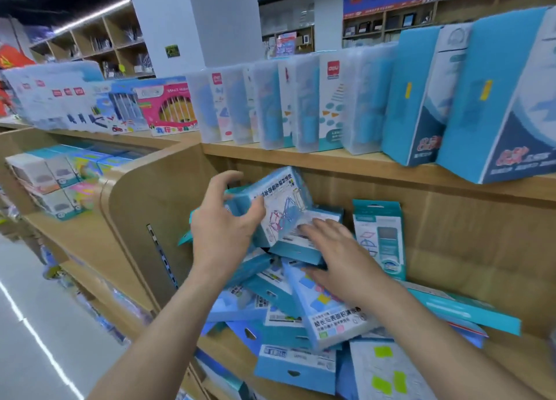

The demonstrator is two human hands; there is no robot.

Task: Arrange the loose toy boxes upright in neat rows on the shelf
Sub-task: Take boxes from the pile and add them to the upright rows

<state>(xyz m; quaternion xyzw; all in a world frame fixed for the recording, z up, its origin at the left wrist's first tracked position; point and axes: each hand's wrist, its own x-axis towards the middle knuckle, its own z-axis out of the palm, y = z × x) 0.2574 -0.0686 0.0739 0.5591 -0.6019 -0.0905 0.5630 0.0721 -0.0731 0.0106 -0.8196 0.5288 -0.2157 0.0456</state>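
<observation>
The left hand point(222, 228) curls its fingers round the near-left end of a tilted blue-and-white toy box point(281, 202), held above a jumbled pile of boxes point(301, 324) on the wooden shelf point(469, 249). The right hand point(334, 255) lies flat, fingers straight, on a box in the pile. Farther right, one box point(379, 237) stands upright against the back panel.

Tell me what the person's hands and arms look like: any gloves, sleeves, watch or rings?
Neither the left hand nor the right hand wears a glove, ring or watch that shows. The left forearm and right forearm are bare down to the frame edge: no sleeve, band or marking visible.
</observation>
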